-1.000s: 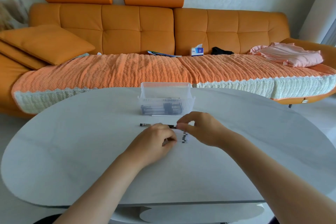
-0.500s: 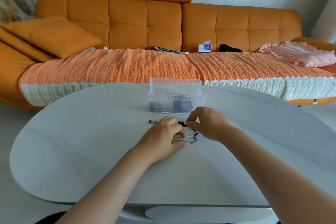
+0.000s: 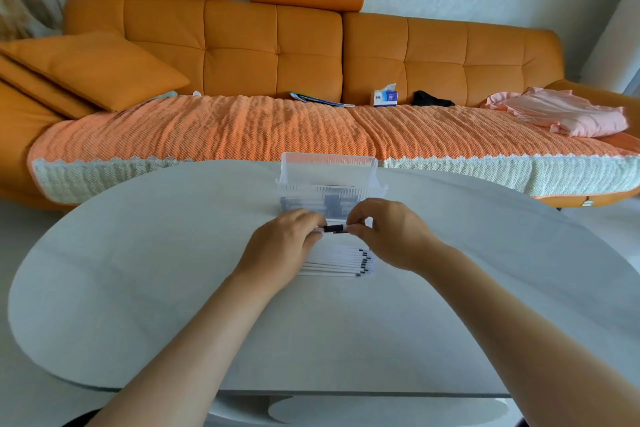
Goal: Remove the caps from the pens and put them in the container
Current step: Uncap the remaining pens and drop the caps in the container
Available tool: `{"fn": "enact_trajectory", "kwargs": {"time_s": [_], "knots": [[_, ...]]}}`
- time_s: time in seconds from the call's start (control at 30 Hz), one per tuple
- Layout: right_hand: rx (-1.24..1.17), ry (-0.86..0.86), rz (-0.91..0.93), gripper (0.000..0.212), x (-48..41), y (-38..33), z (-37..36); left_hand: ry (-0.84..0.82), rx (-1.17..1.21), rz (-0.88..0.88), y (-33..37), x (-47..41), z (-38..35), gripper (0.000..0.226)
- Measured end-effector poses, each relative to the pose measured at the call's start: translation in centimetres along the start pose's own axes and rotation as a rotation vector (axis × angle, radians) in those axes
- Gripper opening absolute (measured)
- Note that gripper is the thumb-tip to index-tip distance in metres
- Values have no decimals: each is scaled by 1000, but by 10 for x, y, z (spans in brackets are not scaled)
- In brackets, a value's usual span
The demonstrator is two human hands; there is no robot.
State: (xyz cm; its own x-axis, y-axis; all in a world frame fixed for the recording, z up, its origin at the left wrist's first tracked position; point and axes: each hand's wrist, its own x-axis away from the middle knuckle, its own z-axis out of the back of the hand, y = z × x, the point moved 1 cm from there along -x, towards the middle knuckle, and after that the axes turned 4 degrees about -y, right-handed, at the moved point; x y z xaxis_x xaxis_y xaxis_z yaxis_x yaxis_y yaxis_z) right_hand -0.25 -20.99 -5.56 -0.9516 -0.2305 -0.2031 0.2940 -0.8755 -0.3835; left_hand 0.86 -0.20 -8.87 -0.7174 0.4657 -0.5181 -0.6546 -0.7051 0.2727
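Note:
Between my two hands a pen (image 3: 335,228) with a black section is held just above the table. My left hand (image 3: 282,246) grips its left part, and my right hand (image 3: 389,234) pinches its right end. Under my hands lies a row of several white pens (image 3: 341,262) with small black tips, side by side on the table. Just beyond stands a clear plastic container (image 3: 329,184) with dark pens and caps inside it. My hands hide most of the held pen.
The pale grey oval table (image 3: 138,288) reaches toward me. Behind it stands an orange sofa (image 3: 277,52) with a woven cover, a cushion (image 3: 93,69), a tissue box (image 3: 385,97) and a folded pink cloth (image 3: 561,111).
Both hands have lifted one pen off the row and now hold it between them in front of the container. The camera has shifted, so the table and container sit further right in view.

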Motion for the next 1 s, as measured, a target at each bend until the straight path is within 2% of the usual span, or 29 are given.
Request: {"fn": "enact_trajectory", "kwargs": {"time_s": [0.13, 0.27, 0.53, 0.67, 0.87, 1.0], "knots": [[93, -68, 60, 17, 6, -7, 2, 7, 19, -45, 2, -1, 3, 6], [184, -159, 96, 27, 6, -13, -3, -6, -2, -80, 10, -2, 5, 10], [167, -135, 112, 17, 18, -16, -10, -1, 40, -41, 16, -6, 6, 8], [113, -132, 90, 21, 21, -19, -5, 36, 55, -66, 19, -4, 6, 9], [212, -88, 137, 21, 22, -20, -1, 45, 123, -32, 18, -5, 9, 11], [117, -115, 123, 24, 23, -19, 3, 26, 70, -24, 18, -5, 12, 10]]}}
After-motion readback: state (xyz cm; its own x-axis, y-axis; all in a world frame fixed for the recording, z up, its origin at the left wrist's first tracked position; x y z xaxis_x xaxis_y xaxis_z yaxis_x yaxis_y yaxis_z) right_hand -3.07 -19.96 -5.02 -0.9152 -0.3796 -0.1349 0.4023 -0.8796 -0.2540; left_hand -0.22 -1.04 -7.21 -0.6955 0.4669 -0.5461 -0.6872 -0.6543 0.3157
